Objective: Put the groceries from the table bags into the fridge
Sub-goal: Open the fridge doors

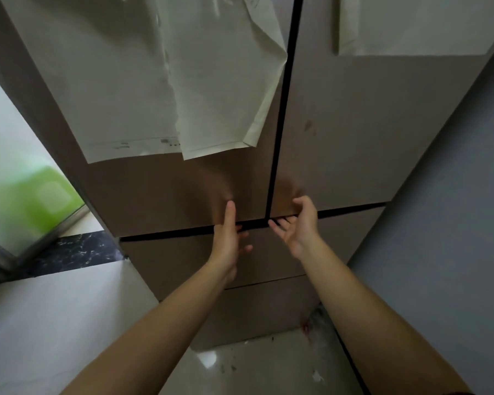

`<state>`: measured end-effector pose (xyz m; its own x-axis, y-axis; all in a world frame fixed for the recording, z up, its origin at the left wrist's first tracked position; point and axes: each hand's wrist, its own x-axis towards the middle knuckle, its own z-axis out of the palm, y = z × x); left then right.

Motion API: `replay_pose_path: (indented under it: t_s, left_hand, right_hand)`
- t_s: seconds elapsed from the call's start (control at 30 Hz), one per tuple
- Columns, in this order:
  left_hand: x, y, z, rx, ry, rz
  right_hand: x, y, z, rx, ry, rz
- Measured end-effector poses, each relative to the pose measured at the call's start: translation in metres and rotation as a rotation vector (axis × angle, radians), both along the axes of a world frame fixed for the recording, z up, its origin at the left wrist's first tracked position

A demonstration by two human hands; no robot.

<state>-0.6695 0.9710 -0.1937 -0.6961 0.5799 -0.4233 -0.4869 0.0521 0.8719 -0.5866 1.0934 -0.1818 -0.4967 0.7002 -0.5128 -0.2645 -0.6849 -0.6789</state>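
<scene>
A tall brown-grey fridge (342,132) fills the view, with two upper doors split by a dark vertical gap and drawers below. All doors are shut. My left hand (231,235) is at the bottom edge of the upper left door, fingers apart, fingertips curling under the horizontal gap. My right hand (297,223) is at the bottom corner of the upper right door, fingers spread and hooked at the same gap. Neither hand holds anything. No groceries or bags are in view.
White paper sheets (160,81) hang on the left door and another sheet (417,24) on the right door. A grey wall (454,209) stands close on the right. A glass door with a green shape (26,201) is at the left. Pale floor tiles (69,323) lie below.
</scene>
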Motion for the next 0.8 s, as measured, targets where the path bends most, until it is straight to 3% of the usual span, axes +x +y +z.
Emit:
replay_pose_path:
  t_s: [0.13,0.4,0.63,0.8]
  left_hand:
    - [-0.003,0.001,-0.007,-0.004,0.041,0.019]
    - [0.007,-0.001,0.011,0.15,-0.186,0.057]
    - [0.006,-0.008,0.023,-0.002,-0.138,-0.006]
    - [0.031,0.001,0.053,0.007,0.02,-0.056]
  right_hand:
    - [-0.005,0.006,0.002,-0.043,0.038,-0.105]
    - [0.007,0.006,0.01,-0.003,0.073,-0.016]
    - [0.038,-0.007,0.002,0.068,0.045,-0.012]
    - [0.078,-0.011,0.004,0.061,0.041,0.046]
